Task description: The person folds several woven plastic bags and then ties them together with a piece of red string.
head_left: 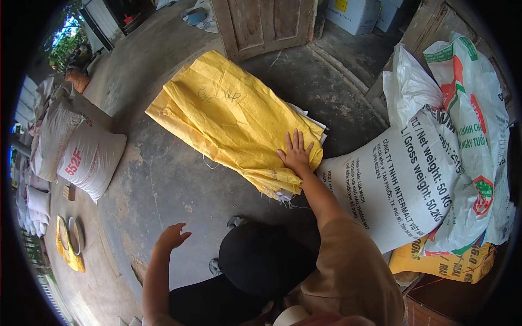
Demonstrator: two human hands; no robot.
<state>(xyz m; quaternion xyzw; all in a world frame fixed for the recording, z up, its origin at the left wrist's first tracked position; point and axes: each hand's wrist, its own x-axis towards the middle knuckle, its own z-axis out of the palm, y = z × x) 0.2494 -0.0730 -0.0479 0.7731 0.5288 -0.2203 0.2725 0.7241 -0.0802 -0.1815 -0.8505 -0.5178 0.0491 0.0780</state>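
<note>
A pile of flattened yellow woven sacks [228,114] lies on the dark concrete floor in front of me, with handwriting on the top one. Edges of white material poke out beneath it on the right, and loose threads hang from the near end. My right hand [296,152] rests flat on the near right corner of the pile, fingers spread. Over the floor at lower left, my left hand [174,236] is held in the air with thumb and fingers apart, touching nothing. My knees hide part of the floor below.
A large printed white sack [389,182] and several other bags [467,136] are heaped at right. Full white sacks [89,157] stand at left, near round trays [76,236] on yellow sheeting. A wooden door [266,24] and white boxes [353,15] are at the back.
</note>
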